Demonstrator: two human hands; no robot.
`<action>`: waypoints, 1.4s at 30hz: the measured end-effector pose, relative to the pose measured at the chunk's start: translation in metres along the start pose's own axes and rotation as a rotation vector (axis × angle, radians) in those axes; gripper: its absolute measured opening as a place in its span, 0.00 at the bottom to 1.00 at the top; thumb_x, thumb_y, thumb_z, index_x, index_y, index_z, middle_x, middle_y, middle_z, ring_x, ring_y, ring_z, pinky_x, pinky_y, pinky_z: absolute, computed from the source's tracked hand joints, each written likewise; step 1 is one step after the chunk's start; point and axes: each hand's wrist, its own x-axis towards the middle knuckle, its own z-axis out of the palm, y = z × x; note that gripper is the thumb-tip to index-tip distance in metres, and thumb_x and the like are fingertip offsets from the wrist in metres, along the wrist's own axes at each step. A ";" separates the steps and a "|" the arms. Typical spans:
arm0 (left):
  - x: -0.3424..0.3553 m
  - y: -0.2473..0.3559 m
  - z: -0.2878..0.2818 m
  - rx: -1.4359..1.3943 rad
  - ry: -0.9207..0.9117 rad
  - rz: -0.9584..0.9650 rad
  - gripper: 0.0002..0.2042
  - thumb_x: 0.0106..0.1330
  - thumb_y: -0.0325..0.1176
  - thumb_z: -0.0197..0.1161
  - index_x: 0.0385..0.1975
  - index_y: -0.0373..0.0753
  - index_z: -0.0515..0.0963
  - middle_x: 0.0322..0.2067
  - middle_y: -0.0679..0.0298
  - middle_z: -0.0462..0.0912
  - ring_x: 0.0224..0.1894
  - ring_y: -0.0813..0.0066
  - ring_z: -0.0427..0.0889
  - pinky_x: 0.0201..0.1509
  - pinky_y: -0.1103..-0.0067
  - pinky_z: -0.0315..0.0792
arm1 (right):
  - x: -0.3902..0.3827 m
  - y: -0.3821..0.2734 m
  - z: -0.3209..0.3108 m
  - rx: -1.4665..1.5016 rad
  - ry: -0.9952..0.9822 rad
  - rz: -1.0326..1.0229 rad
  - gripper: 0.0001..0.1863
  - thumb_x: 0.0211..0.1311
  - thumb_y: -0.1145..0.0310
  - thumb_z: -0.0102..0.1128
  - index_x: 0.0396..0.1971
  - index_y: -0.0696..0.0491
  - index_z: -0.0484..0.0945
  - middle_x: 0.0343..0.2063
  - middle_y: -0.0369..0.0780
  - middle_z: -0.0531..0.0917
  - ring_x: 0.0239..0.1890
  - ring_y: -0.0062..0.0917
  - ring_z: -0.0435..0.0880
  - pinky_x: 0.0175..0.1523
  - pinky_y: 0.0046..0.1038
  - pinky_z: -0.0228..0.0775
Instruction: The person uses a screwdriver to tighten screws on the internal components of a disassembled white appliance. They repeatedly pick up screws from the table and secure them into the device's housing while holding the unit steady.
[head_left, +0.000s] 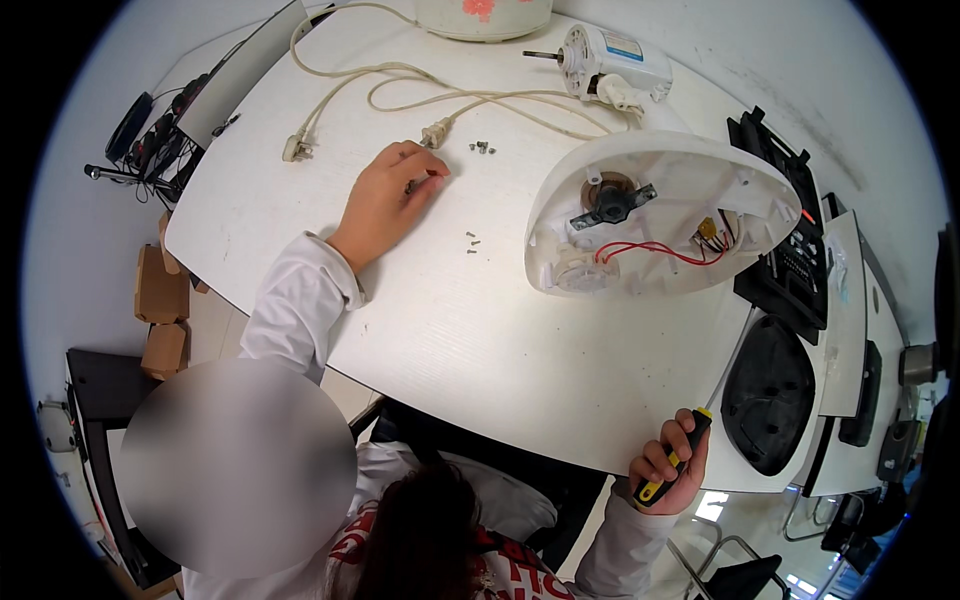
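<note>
My right hand [672, 470], at the table's near right edge, is wrapped round the handle of a yellow and black screwdriver [676, 462]; its thin shaft points up and away. My left hand [392, 205] rests on the table with fingers curled toward the thumb, and whether something small is between them is hidden. Just beyond its fingertips lies a plug [435, 133]. To its right are several small screws [482, 148], with a few thinner screws [472, 242] nearer me. A white plastic housing [560, 190], hollow side showing, holds a dark bracket [612, 203] and red wires [660, 248].
A white motor [625, 62] stands at the back, near a pale cord [400, 68] and a second plug [296, 148]. A black oval cover [768, 395] and an open black toolbox [790, 250] lie at right. A white round-based object [484, 18] stands at the far edge.
</note>
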 end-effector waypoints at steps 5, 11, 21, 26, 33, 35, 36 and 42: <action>0.001 0.000 0.000 -0.045 0.058 -0.036 0.06 0.58 0.21 0.59 0.34 0.36 0.78 0.35 0.61 0.78 0.36 0.67 0.78 0.40 0.78 0.72 | 0.000 0.001 0.002 -0.010 0.002 0.000 0.18 0.72 0.52 0.29 0.42 0.52 0.61 0.27 0.36 0.73 0.22 0.25 0.71 0.28 0.28 0.65; 0.002 -0.006 -0.002 0.011 0.114 0.040 0.06 0.57 0.21 0.59 0.34 0.38 0.78 0.36 0.61 0.78 0.37 0.64 0.77 0.39 0.76 0.73 | 0.001 0.001 0.002 -0.011 -0.007 0.008 0.18 0.73 0.52 0.29 0.43 0.52 0.61 0.28 0.36 0.73 0.22 0.25 0.72 0.29 0.28 0.66; -0.001 -0.004 0.003 -0.009 -0.051 -0.001 0.06 0.56 0.24 0.61 0.33 0.40 0.78 0.37 0.61 0.77 0.36 0.67 0.79 0.37 0.77 0.74 | 0.000 0.000 0.001 -0.009 0.007 0.009 0.18 0.72 0.52 0.30 0.43 0.52 0.61 0.27 0.36 0.73 0.22 0.25 0.71 0.29 0.28 0.65; -0.003 -0.005 0.002 -0.003 -0.009 0.027 0.06 0.56 0.24 0.61 0.33 0.40 0.78 0.36 0.61 0.77 0.35 0.67 0.79 0.37 0.77 0.75 | 0.001 0.001 0.002 -0.005 0.014 0.005 0.18 0.72 0.51 0.31 0.42 0.51 0.62 0.27 0.36 0.73 0.22 0.25 0.71 0.28 0.28 0.66; -0.002 -0.008 0.004 0.005 -0.035 0.023 0.06 0.57 0.24 0.61 0.33 0.40 0.78 0.37 0.61 0.76 0.34 0.68 0.79 0.36 0.78 0.74 | 0.001 0.001 0.003 -0.007 0.019 0.000 0.18 0.72 0.51 0.30 0.42 0.51 0.61 0.26 0.36 0.73 0.22 0.25 0.71 0.28 0.27 0.66; -0.002 -0.007 0.003 0.008 -0.024 0.025 0.06 0.57 0.24 0.61 0.33 0.40 0.78 0.37 0.61 0.76 0.34 0.68 0.79 0.36 0.78 0.74 | 0.001 0.001 0.002 -0.008 0.016 0.002 0.18 0.72 0.51 0.30 0.42 0.51 0.61 0.26 0.35 0.73 0.22 0.24 0.71 0.28 0.27 0.66; -0.002 -0.004 0.002 0.003 -0.019 0.012 0.06 0.57 0.24 0.61 0.33 0.40 0.78 0.37 0.61 0.76 0.34 0.68 0.79 0.36 0.78 0.74 | 0.001 0.001 0.001 -0.008 0.015 0.002 0.18 0.72 0.51 0.30 0.42 0.51 0.61 0.26 0.35 0.72 0.22 0.24 0.71 0.28 0.27 0.66; -0.002 -0.005 0.003 0.002 -0.052 -0.017 0.06 0.57 0.25 0.61 0.33 0.41 0.78 0.36 0.61 0.76 0.34 0.68 0.79 0.36 0.78 0.74 | 0.000 0.001 0.002 -0.011 0.008 -0.002 0.18 0.72 0.51 0.30 0.43 0.51 0.61 0.27 0.36 0.72 0.22 0.24 0.71 0.28 0.27 0.66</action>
